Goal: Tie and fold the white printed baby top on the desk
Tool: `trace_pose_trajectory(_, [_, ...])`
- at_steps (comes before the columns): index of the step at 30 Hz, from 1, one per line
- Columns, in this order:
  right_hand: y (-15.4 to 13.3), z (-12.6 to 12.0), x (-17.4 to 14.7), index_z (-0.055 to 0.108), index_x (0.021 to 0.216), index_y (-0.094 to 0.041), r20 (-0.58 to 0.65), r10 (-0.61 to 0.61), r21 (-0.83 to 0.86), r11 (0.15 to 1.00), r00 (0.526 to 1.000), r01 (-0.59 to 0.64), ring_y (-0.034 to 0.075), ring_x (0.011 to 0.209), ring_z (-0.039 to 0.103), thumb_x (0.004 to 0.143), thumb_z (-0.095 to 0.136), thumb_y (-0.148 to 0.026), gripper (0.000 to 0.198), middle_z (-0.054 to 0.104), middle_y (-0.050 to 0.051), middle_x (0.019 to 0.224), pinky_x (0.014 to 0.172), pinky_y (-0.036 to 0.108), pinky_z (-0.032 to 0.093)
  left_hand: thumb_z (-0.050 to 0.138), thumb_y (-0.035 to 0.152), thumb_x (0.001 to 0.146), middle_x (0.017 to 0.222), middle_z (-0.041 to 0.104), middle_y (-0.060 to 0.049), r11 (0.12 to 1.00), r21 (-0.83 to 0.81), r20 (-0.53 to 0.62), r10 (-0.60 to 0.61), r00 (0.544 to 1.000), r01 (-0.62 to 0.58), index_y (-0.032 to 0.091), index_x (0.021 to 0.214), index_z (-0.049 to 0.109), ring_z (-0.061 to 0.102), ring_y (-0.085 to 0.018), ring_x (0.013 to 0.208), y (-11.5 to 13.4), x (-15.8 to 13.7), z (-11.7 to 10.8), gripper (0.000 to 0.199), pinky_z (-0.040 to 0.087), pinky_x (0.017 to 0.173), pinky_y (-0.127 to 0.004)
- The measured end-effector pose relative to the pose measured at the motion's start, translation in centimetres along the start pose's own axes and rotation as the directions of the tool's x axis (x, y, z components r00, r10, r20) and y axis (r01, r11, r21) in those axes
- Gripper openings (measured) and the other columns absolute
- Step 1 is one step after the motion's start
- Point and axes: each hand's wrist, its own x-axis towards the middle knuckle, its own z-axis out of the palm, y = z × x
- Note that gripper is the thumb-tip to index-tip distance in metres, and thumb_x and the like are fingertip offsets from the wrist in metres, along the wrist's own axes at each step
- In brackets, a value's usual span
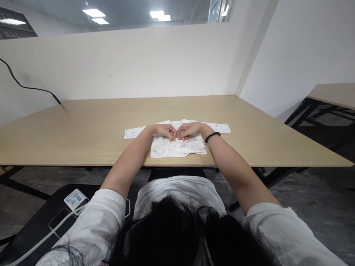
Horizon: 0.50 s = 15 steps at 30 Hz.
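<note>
A small white long-sleeved baby top [166, 149] with a faint print lies flat at the table's front edge, its sleeves spread out to both sides. Both hands meet over the middle of its front. My left hand [167, 131] is closed in a pinch on the cloth there. Close against it, my right hand [188, 130] pinches the same spot of the top, with a dark beaded bracelet [212, 137] on that wrist. Whatever small fastening may be between the fingertips is too small to make out.
The wooden table [97, 114] reaches back to a white wall [144, 62]. A black cable [33, 88] hangs at the far left. Below left, a black chair [33, 225] carries a white device [75, 199] and a white cord [52, 232]. Another table [335, 94] stands at right.
</note>
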Motion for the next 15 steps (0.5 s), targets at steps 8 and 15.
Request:
trace_pose_trajectory(8, [0.6,-3.0,-4.4,0.064,0.094,-0.014,-0.564,0.088,-0.350,0.875,0.821,-0.335,0.017,0.075,0.059,0.083,0.072,-0.052,0.040,0.067,0.009,0.091,0.064,0.025,0.042,0.071,0.069,0.066,0.106,0.068,-0.009,0.935,0.213,-0.521,-0.137,0.843,0.283,0.018,0.106,0.066,0.062,-0.020,0.093,-2.0,-3.2,-3.3,0.065,0.048,0.078,-0.026])
trace_pose_trajectory(15, [4.7,-4.6,-10.5,0.064,0.098,-0.018,-0.694,0.259,-0.335,0.710,0.672,-0.620,0.023,0.087,0.062,0.082,0.071,-0.039,0.027,0.067,0.007,0.105,0.068,0.027,0.042,0.074,0.072,0.046,0.115,0.067,-0.019,0.760,0.165,-0.559,-0.452,0.695,0.628,0.016,0.100,0.070,0.062,-0.037,0.106,-6.9,-9.7,-6.3,0.078,0.050,0.090,-0.039])
